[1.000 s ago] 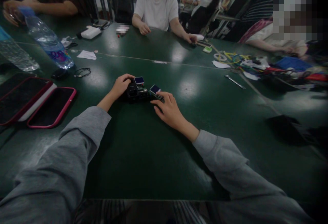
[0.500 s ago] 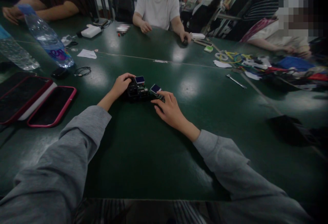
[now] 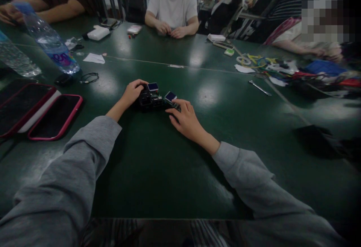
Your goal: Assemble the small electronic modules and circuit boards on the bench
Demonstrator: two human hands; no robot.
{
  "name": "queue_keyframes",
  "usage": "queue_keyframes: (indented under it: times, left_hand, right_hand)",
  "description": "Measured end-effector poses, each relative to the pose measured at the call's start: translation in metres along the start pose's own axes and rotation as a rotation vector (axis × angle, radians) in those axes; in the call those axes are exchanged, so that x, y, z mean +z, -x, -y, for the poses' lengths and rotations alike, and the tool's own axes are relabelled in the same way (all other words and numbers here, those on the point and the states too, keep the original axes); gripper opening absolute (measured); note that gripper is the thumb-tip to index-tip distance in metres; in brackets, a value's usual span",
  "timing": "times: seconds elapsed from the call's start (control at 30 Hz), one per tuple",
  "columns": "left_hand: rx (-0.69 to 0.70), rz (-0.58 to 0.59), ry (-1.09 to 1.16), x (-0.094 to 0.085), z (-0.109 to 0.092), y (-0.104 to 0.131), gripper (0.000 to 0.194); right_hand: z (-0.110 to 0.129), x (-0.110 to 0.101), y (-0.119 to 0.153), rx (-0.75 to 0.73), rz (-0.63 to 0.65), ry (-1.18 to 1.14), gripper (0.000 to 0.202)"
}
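My left hand (image 3: 133, 92) is closed around the far left side of a black plastic housing (image 3: 144, 98). A green circuit board with a small screen (image 3: 153, 86) stands at that housing; how it is fixed to it I cannot tell. Just to the right, my right hand (image 3: 186, 118) grips a second circuit board with a small screen (image 3: 170, 96), thumb and fingers at its near edge. The two boards are close together, and the fingers hide part of the right one. Both things are low over the green table (image 3: 169, 171) or resting on it.
On the left are a red-framed phone (image 3: 55, 117), a larger dark tablet-like device (image 3: 24, 107) and water bottles (image 3: 52, 43). A wrench (image 3: 259, 88) and a tangle of cables (image 3: 270, 66) lie on the right. Across the table sits a person in a white shirt (image 3: 172, 6).
My hands and both boards stay nearly in place. The person across the table has drawn one hand in from the right, so that both hands are now together.
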State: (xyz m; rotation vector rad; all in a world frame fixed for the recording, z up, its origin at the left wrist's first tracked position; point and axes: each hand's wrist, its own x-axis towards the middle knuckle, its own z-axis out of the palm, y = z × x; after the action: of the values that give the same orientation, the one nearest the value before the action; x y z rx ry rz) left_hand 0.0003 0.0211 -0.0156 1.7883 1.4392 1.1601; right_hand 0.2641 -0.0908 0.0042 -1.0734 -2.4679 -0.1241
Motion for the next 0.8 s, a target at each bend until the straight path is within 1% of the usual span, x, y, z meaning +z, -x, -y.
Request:
queue_keyframes:
  times: [0.5, 0.8]
  left_hand:
    - [-0.011, 0.015, 0.016, -0.0013, -0.0017, 0.0021, 0.028]
    - [-0.015, 0.018, 0.012, -0.001, 0.0014, 0.0001, 0.029]
  right_hand:
    - [0.0006, -0.0024, -0.0002, 0.004, 0.017, -0.011, 0.027]
    - [0.0006, -0.0026, -0.0002, 0.005, 0.022, -0.014, 0.027]
